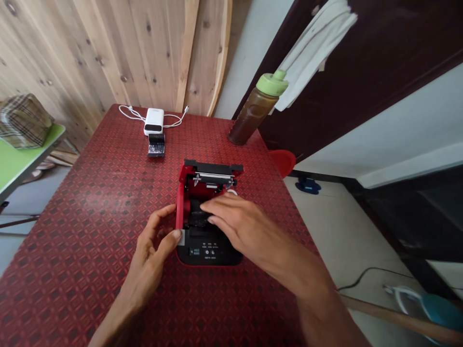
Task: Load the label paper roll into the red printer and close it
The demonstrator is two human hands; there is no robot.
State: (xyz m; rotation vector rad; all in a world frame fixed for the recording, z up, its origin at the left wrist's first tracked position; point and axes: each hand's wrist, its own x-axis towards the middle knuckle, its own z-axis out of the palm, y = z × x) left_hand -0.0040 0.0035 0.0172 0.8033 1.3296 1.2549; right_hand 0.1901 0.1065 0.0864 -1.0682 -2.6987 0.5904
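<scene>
A small red and black printer [195, 193] sits on the red patterned table [90, 231] with its lid [213, 167] swung up and back. My right hand [238, 224] reaches into the open bay, fingers stretched over a black part inside. My left hand [154, 246] rests against the printer's left side, thumb on its front left corner, fingers loosely curled and holding nothing. Small buttons [208, 251] show on the black front panel.
A white power bank [154, 120] with a white cable [130, 113] and a small black object [156, 144] lie at the table's far end. A brown bottle with a green cap [258, 107] stands far right. A green table [18, 159] with a checked cloth is at left.
</scene>
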